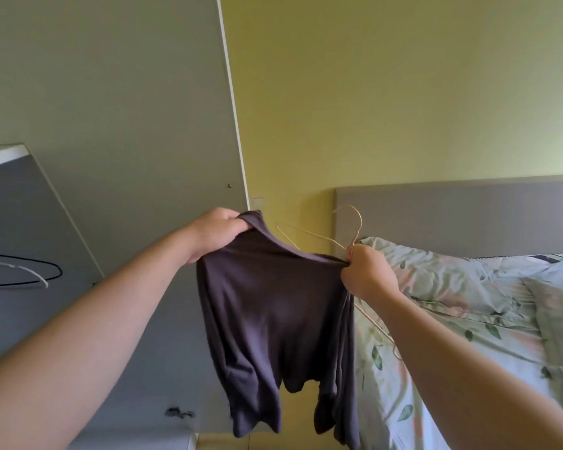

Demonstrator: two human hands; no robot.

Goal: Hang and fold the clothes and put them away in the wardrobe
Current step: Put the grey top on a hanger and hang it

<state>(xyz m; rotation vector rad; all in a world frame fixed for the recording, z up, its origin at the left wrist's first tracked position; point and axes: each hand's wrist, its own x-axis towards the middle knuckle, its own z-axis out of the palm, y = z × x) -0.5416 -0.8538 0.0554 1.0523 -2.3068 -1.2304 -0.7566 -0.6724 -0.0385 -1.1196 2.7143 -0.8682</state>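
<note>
Dark garment (273,306) is held up between both hands. Top edge is gripped by left hand (216,233); right hand (368,274) pinches garment together with wire hanger (325,235).

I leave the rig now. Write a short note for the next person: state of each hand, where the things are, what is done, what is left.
Left hand grips one top corner of the dark shirt.
Right hand pinches the other corner together with a thin hanger.
The shirt hangs in the air between wardrobe door and bed.
Done: shirt and hanger are in hand.
Left: slip the hanger into the shirt, hang it in the wardrobe.
</note>
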